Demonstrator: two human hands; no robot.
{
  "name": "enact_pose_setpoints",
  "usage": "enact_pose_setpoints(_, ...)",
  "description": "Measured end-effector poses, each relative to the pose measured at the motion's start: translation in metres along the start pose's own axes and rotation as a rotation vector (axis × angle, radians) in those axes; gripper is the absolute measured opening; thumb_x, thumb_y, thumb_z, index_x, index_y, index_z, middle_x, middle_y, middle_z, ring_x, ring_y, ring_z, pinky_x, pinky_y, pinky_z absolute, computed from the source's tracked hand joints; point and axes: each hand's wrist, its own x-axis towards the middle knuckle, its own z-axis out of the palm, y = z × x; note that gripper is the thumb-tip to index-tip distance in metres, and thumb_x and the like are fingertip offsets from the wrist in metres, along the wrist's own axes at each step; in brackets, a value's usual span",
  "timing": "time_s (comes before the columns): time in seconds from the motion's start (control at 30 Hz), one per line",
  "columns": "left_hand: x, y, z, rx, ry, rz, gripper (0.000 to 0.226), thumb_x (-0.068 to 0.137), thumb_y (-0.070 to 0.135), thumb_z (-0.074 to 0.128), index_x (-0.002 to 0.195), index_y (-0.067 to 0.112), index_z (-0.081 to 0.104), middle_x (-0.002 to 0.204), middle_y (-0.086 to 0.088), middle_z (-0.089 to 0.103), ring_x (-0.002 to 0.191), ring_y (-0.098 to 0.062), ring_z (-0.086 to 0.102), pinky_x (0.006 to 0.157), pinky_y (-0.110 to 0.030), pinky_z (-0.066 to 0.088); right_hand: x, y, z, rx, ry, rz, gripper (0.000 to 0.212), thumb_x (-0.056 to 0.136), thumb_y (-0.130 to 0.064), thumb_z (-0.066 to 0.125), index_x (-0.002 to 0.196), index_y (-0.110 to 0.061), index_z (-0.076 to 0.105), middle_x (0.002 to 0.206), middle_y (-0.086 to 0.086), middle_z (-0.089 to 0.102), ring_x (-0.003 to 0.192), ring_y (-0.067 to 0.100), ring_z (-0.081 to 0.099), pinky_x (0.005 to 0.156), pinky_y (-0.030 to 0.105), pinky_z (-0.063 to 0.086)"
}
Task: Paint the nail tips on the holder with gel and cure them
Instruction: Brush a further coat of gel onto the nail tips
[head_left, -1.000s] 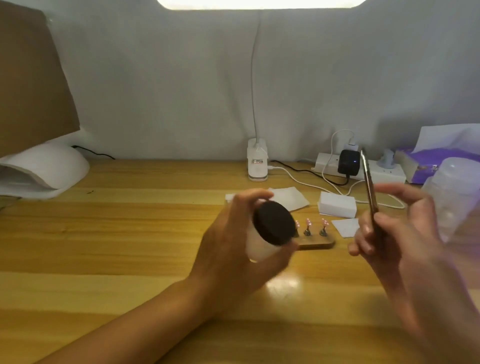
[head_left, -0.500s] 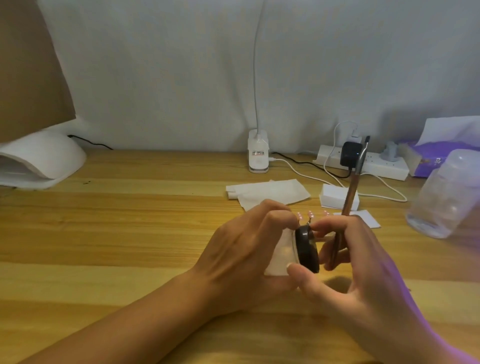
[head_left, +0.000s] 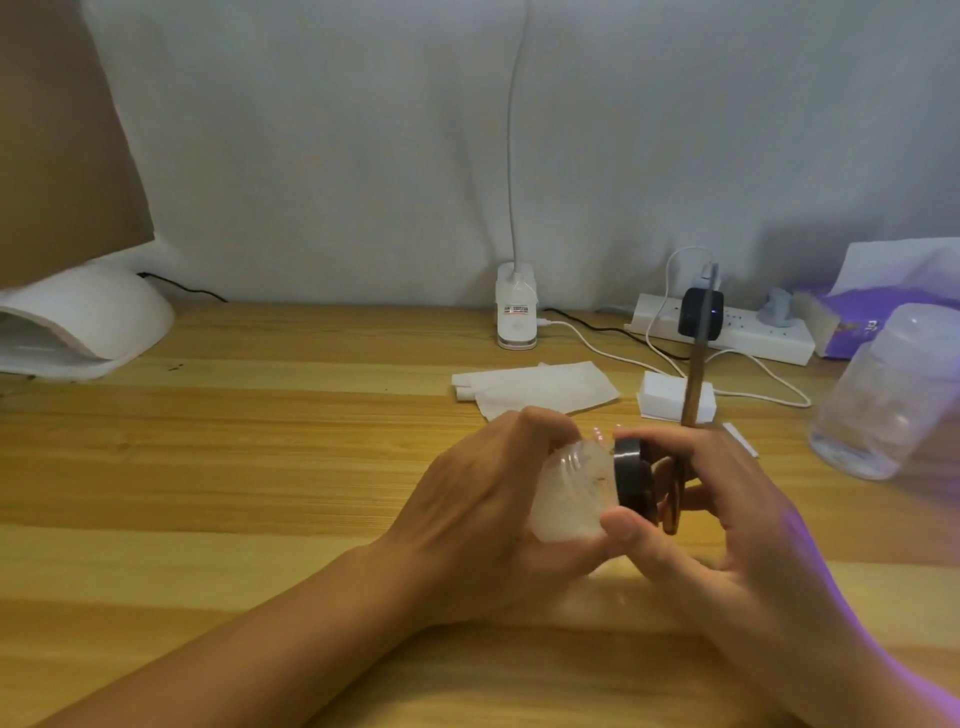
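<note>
My left hand (head_left: 483, 499) grips a small frosted white gel jar (head_left: 571, 493), tipped on its side above the wooden table (head_left: 260, 467). Its black lid (head_left: 632, 480) faces right, and my right hand (head_left: 727, 525) pinches that lid between thumb and fingers. The same right hand also holds a brown nail brush (head_left: 693, 384), whose handle sticks up past the fingers. Just behind the jar, the pink nail tips (head_left: 597, 432) peek out; their holder is hidden by my hands.
A white curing lamp (head_left: 83, 322) sits at the far left. Behind my hands lie a white tissue (head_left: 535, 387), a white block (head_left: 660, 397), a desk-lamp base (head_left: 514, 312) and a power strip (head_left: 753, 338) with cables. A clear plastic jar (head_left: 883, 395) stands at right.
My hands came together: the right hand, still holding the brush, moved left and took hold of the jar's lid. The jar turned from lid-toward-me to lid-facing-right.
</note>
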Motion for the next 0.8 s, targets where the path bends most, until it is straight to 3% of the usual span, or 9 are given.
enact_pose_setpoints(0.07,0.000,-0.003,0.001,-0.025,0.056,-0.037,0.058,0.083,0.060,0.061,0.116,0.021,0.033,0.103,-0.002,0.061,0.079,-0.010,0.055,0.060,-0.017,0.047,0.002,0.001,-0.006,0.034,0.048,-0.011,0.051,0.075,-0.066,0.060,0.119,-0.040,0.051,0.106,-0.022,0.057,0.101,0.005,0.061,0.076,0.012,0.051)
enact_pose_setpoints(0.17,0.001,-0.007,0.001,-0.078,0.146,-0.120,0.057,0.081,0.063,0.060,0.116,0.025,0.035,0.109,0.001,0.058,0.089,-0.012,0.055,0.070,-0.026,0.050,0.005,0.008,-0.013,0.035,0.115,0.055,0.056,0.073,-0.058,0.072,0.117,-0.035,0.047,0.106,-0.017,0.057,0.103,0.003,0.060,0.082,0.009,0.048)
enact_pose_setpoints(0.27,0.002,-0.010,-0.001,-0.155,0.183,-0.211,0.053,0.079,0.065,0.059,0.114,0.030,0.039,0.108,0.005,0.055,0.091,-0.011,0.054,0.071,-0.024,0.049,0.008,0.024,-0.018,-0.163,0.100,0.181,0.063,0.063,-0.048,0.078,0.111,-0.030,0.042,0.106,-0.014,0.051,0.099,0.005,0.053,0.076,0.013,0.041)
enact_pose_setpoints(0.37,0.001,-0.012,-0.002,-0.252,0.174,-0.299,0.053,0.077,0.066,0.059,0.112,0.029,0.043,0.105,0.009,0.054,0.091,-0.011,0.056,0.067,-0.029,0.052,0.008,0.037,-0.021,-0.295,0.103,0.269,0.059,0.066,-0.036,0.084,0.104,-0.030,0.039,0.101,-0.015,0.046,0.091,0.008,0.050,0.070,0.017,0.037)
enact_pose_setpoints(0.5,-0.001,-0.014,-0.003,-0.286,0.147,-0.336,0.059,0.072,0.066,0.062,0.111,0.028,0.041,0.105,0.014,0.053,0.095,-0.008,0.056,0.069,-0.023,0.053,0.007,0.045,-0.022,-0.373,0.079,0.316,0.058,0.070,-0.034,0.082,0.103,-0.032,0.035,0.105,-0.009,0.047,0.092,0.011,0.052,0.073,0.028,0.041)
enact_pose_setpoints(0.7,-0.002,-0.014,-0.003,-0.229,0.112,-0.284,0.061,0.071,0.064,0.066,0.112,0.028,0.039,0.105,0.017,0.051,0.095,-0.005,0.056,0.075,-0.021,0.052,0.007,0.052,-0.025,-0.437,0.054,0.379,0.051,0.079,-0.031,0.072,0.117,-0.029,0.037,0.117,-0.008,0.043,0.110,0.016,0.050,0.083,0.030,0.039)
enact_pose_setpoints(0.8,-0.003,-0.013,-0.002,-0.167,0.089,-0.248,0.063,0.070,0.067,0.067,0.110,0.030,0.035,0.104,0.013,0.052,0.091,-0.007,0.057,0.073,-0.028,0.054,0.008,0.046,-0.023,-0.414,0.093,0.337,0.068,0.076,-0.039,0.075,0.130,-0.026,0.034,0.129,-0.004,0.044,0.121,0.017,0.047,0.091,0.030,0.037)
